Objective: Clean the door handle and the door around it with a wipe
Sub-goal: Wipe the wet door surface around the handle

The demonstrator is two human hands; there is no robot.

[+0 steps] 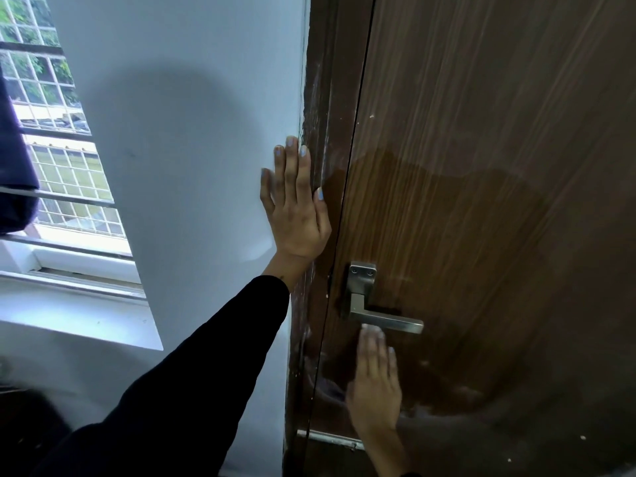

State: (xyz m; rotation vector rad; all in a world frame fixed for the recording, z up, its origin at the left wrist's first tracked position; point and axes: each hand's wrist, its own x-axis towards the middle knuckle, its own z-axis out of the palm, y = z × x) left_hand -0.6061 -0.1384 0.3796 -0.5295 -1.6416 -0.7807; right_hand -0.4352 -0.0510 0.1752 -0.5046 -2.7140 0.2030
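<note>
The left hand lies flat, fingers spread and empty, on the white wall beside the door frame. The right hand, blurred, fingers extended and holding nothing visible, rests just below the metal door handle on the brown door.

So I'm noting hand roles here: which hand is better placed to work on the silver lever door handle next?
The right hand. Its fingertips sit just under the silver lever door handle on the brown wooden door, while the left hand is flat on the white wall, higher up. No wipe is visible.
</note>
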